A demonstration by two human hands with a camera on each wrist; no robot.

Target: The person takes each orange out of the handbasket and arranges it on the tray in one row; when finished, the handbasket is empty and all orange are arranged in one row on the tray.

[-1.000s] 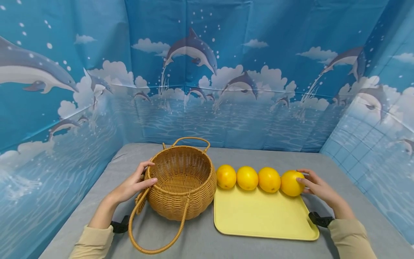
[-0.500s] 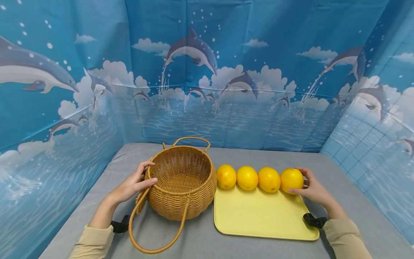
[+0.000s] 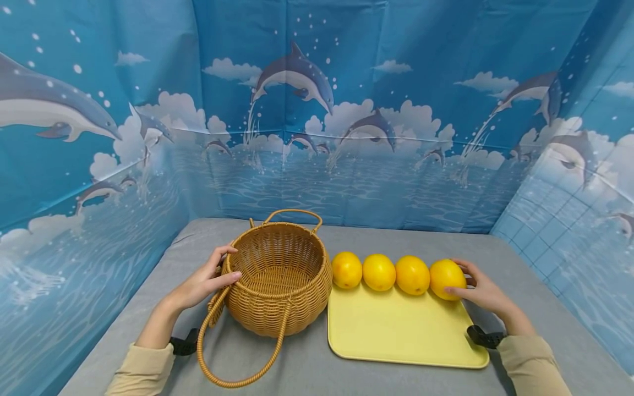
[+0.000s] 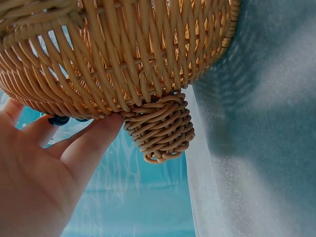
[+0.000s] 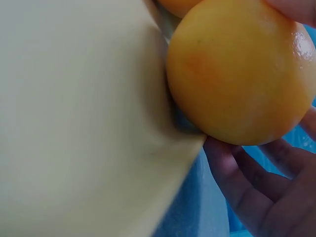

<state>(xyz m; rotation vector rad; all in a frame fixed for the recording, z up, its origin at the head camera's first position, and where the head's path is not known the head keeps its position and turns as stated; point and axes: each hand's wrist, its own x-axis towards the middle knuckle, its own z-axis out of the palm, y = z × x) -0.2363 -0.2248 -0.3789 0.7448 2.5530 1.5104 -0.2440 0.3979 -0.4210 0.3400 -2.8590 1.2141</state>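
Observation:
A round wicker basket [image 3: 277,313] stands upright at the left middle, with its inside bare. My left hand [image 3: 204,281] holds its left rim, thumb on the near side and fingers farther back. Beneath that hand, the left wrist view shows a woven knob [image 4: 160,131] jutting from the basket's side. On the right, several smooth yellow-orange round fruits [image 3: 379,273] line the far edge of a yellow tray [image 3: 396,330]. My right hand [image 3: 487,292] grips the rightmost fruit [image 5: 237,74], thumb at its near side and fingers round its far side and underneath.
One basket handle [image 3: 240,382] hangs down onto the grey tabletop [image 3: 297,368] in front; the other handle [image 3: 294,211] stands up at the back. A blue dolphin-print cloth [image 3: 317,181] encloses the table at the back and both sides.
My right hand has moved slightly left and regripped the rightmost fruit, its thumb now lower on the near side. The left hand, basket and tray have stayed put.

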